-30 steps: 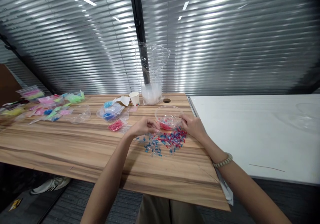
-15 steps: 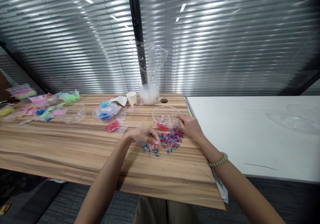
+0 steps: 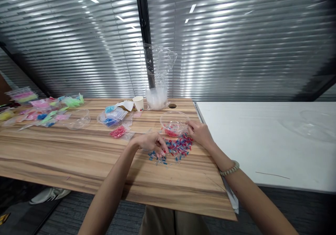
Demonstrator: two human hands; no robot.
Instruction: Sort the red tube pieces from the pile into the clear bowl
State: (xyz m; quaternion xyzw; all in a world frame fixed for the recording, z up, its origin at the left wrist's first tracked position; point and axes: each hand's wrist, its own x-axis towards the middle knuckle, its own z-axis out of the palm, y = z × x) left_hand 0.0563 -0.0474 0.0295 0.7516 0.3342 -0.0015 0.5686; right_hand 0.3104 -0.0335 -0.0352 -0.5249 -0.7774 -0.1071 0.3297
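Observation:
A pile of small red, blue and clear tube pieces lies on the wooden table. My left hand is over the pile's left part, its fingertips pinched at a small red piece. Behind the pile, a clear round bowl is tilted, with red pieces in its lower part. My right hand grips the bowl's right rim between thumb and fingers. Some blue pieces lie loose left of the pile, partly hidden by my left hand.
A bag of red pieces, a bowl with blue bags, a paper cup and a bag of clear bowls stand behind. Colourful bags cover the far left. A white table adjoins at right.
My left hand's fingers have shifted slightly, and a red piece now shows at their tips. A shoe has come into view below the table at left. My right hand stays at the bowl.

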